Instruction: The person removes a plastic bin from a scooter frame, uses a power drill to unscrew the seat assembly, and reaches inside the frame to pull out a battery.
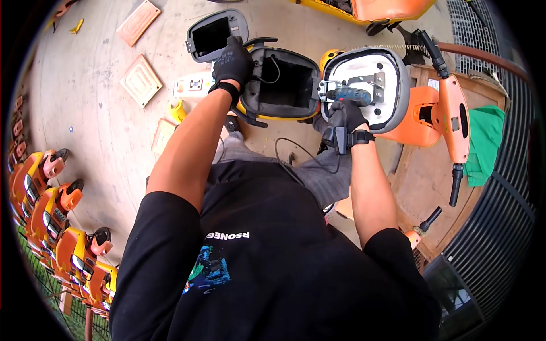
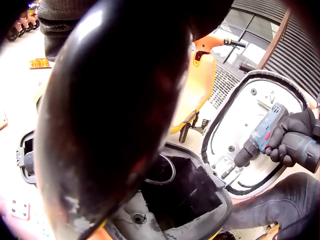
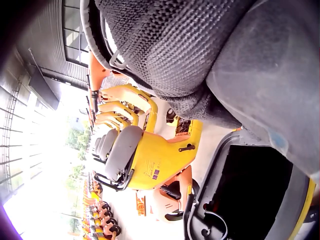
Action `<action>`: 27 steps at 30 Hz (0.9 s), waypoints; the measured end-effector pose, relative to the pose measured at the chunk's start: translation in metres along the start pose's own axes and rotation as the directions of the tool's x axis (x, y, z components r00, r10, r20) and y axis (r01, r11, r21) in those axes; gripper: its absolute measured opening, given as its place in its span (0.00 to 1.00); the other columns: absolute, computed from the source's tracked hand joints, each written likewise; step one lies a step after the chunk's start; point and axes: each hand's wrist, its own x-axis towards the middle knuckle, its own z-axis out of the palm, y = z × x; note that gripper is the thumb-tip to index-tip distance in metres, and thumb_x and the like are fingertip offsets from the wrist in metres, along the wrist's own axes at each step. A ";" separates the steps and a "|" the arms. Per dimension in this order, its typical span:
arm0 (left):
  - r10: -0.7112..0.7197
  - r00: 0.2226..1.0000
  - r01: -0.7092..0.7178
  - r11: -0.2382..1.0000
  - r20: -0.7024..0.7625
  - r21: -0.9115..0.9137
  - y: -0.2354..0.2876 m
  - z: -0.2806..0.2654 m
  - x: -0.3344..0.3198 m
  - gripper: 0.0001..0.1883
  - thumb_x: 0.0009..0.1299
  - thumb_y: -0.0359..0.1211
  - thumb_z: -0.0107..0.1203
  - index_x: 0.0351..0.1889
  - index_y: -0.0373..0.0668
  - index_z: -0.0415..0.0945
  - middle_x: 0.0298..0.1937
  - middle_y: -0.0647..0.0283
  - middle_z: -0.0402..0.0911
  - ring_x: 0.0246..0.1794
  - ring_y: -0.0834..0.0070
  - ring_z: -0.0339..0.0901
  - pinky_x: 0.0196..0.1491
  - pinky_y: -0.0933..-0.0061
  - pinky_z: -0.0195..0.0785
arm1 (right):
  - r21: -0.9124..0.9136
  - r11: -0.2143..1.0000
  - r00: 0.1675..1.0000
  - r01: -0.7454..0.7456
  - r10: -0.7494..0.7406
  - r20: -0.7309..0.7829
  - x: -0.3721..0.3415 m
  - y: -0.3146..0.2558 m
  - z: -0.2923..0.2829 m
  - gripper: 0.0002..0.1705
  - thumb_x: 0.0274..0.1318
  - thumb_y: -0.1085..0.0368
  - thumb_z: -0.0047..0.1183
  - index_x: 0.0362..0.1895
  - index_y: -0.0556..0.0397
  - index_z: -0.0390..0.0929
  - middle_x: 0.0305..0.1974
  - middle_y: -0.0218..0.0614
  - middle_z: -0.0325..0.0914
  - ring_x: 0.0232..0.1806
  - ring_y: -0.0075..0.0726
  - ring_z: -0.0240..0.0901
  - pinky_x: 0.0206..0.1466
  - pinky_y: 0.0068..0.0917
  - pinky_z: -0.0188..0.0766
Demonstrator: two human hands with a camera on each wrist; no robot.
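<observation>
In the head view, my gloved left hand (image 1: 233,62) grips the edge of a grey hollow plastic frame (image 1: 242,25), beside an open scooter compartment (image 1: 281,108). My gloved right hand (image 1: 347,115) holds a blue and black power drill (image 1: 351,95) over the white underside of a raised seat (image 1: 341,71). The left wrist view shows the drill (image 2: 267,130) with its tip near the metal hinge bracket (image 2: 225,167), and the right hand (image 2: 295,135) wrapped round its handle. A dark blurred shape covers much of that view. A cable loops inside the compartment.
Orange panels (image 1: 140,80) lie on the floor at the left, past a white and red part (image 1: 193,84). An orange scooter front (image 1: 452,119) and green cloth (image 1: 486,142) are at the right. Parked scooters (image 1: 57,216) line the far left. A cable hangs by the legs.
</observation>
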 end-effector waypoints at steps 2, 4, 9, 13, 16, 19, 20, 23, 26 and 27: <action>-0.014 1.000 0.014 1.000 0.021 0.008 0.001 -0.001 0.001 0.17 0.68 0.38 0.43 0.53 0.42 0.65 0.45 0.46 0.78 0.45 0.51 0.76 0.47 0.55 0.68 | -0.117 0.990 0.995 0.084 -0.077 0.059 0.008 0.004 -0.006 0.17 0.57 0.57 0.41 0.27 0.56 0.76 0.25 0.34 0.74 0.24 0.31 0.68 0.31 0.25 0.67; -0.032 0.999 0.031 0.999 0.040 0.011 0.001 0.001 0.002 0.17 0.68 0.38 0.43 0.53 0.42 0.65 0.45 0.47 0.78 0.46 0.51 0.76 0.47 0.55 0.68 | -0.061 0.995 0.995 0.084 -0.080 0.059 -0.007 -0.004 0.000 0.16 0.57 0.58 0.42 0.28 0.56 0.76 0.25 0.34 0.74 0.24 0.31 0.68 0.31 0.25 0.67; -0.038 0.998 0.039 0.999 0.042 -0.023 0.005 -0.004 -0.002 0.17 0.66 0.36 0.42 0.53 0.42 0.64 0.47 0.44 0.77 0.49 0.48 0.75 0.51 0.53 0.65 | -0.063 0.998 1.000 0.028 -0.028 0.003 -0.021 -0.016 0.007 0.15 0.56 0.59 0.42 0.28 0.56 0.76 0.25 0.34 0.74 0.25 0.30 0.68 0.31 0.25 0.67; -0.026 0.999 0.027 1.000 0.036 -0.010 0.005 -0.004 -0.003 0.18 0.66 0.36 0.42 0.53 0.42 0.64 0.48 0.44 0.76 0.49 0.48 0.75 0.51 0.54 0.65 | -0.007 1.000 1.000 0.024 -0.024 0.013 -0.019 -0.012 0.006 0.15 0.56 0.59 0.43 0.27 0.56 0.76 0.25 0.34 0.74 0.25 0.30 0.68 0.30 0.24 0.66; -0.060 0.997 0.060 0.998 0.050 -0.014 0.008 -0.004 -0.002 0.18 0.66 0.36 0.42 0.53 0.42 0.64 0.49 0.44 0.76 0.50 0.48 0.74 0.52 0.54 0.65 | -0.027 0.998 0.998 0.062 -0.061 0.034 -0.011 -0.004 -0.003 0.15 0.56 0.59 0.44 0.27 0.55 0.76 0.25 0.33 0.74 0.24 0.29 0.68 0.30 0.24 0.66; -0.009 1.000 0.011 0.999 -0.029 0.043 0.000 0.002 -0.001 0.17 0.68 0.37 0.43 0.53 0.43 0.67 0.45 0.47 0.79 0.47 0.51 0.76 0.49 0.56 0.68 | -0.059 0.995 0.995 0.080 -0.076 0.064 -0.017 -0.009 -0.001 0.15 0.57 0.58 0.44 0.26 0.55 0.76 0.25 0.33 0.75 0.25 0.29 0.69 0.30 0.24 0.66; -0.010 0.999 0.011 0.999 -0.032 0.044 0.000 0.003 0.000 0.17 0.68 0.37 0.44 0.53 0.43 0.67 0.45 0.47 0.79 0.47 0.51 0.76 0.49 0.56 0.68 | -0.096 0.993 0.997 0.066 -0.062 0.046 -0.023 -0.013 0.001 0.16 0.57 0.57 0.43 0.26 0.54 0.76 0.25 0.33 0.75 0.25 0.28 0.69 0.30 0.24 0.66; -0.003 0.999 0.005 0.999 -0.038 0.042 0.000 0.005 0.001 0.17 0.68 0.37 0.44 0.53 0.43 0.66 0.45 0.46 0.78 0.47 0.51 0.76 0.48 0.56 0.68 | -0.023 0.998 0.998 0.061 -0.061 -0.003 -0.028 -0.014 0.005 0.14 0.55 0.58 0.46 0.26 0.53 0.76 0.25 0.32 0.75 0.23 0.27 0.68 0.30 0.23 0.66; 0.003 0.999 -0.002 0.999 -0.032 0.043 -0.001 0.004 0.001 0.17 0.68 0.37 0.43 0.53 0.43 0.66 0.46 0.47 0.78 0.47 0.51 0.76 0.48 0.56 0.68 | -0.024 0.995 0.995 0.097 -0.096 0.030 -0.023 -0.010 0.001 0.15 0.55 0.57 0.46 0.25 0.53 0.76 0.24 0.31 0.75 0.23 0.27 0.67 0.30 0.22 0.65; -0.003 1.000 0.004 0.999 -0.028 0.042 -0.001 0.004 0.001 0.17 0.68 0.37 0.43 0.53 0.43 0.66 0.46 0.47 0.78 0.47 0.51 0.76 0.48 0.56 0.68 | -0.073 0.987 0.987 0.145 -0.139 0.084 -0.023 -0.011 0.000 0.15 0.55 0.56 0.45 0.25 0.54 0.76 0.24 0.31 0.74 0.23 0.27 0.67 0.30 0.22 0.65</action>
